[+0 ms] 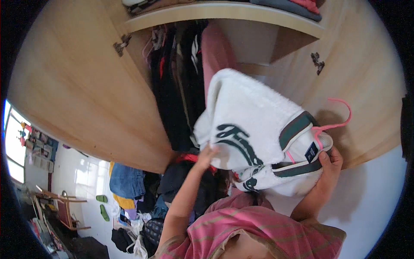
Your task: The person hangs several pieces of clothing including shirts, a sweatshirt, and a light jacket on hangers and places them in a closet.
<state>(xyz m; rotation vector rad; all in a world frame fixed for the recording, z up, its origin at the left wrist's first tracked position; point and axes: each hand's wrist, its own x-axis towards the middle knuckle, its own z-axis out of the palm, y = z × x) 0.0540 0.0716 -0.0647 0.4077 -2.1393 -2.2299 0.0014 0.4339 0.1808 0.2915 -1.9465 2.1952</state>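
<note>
White garment (254, 103), one; pink hanger (338, 125), one; two hands (208, 156) (331, 166) hold the garment.

A light wooden wardrobe (254, 39) fills the upper part of the view, its left door (82, 86) and right door (371, 77) standing wide open, a dark metal hinge (122, 44) showing on each. A wooden shelf (224, 13) spans the top. At the far left a window (15, 151) glows almost white, and its brightness gleams on pale, glossy surfaces nearby. Below it are a wooden chair (64, 211) with a reddish-brown panel and dark, cluttered furniture, hard to make out. The floor (92, 216) is pale
</note>
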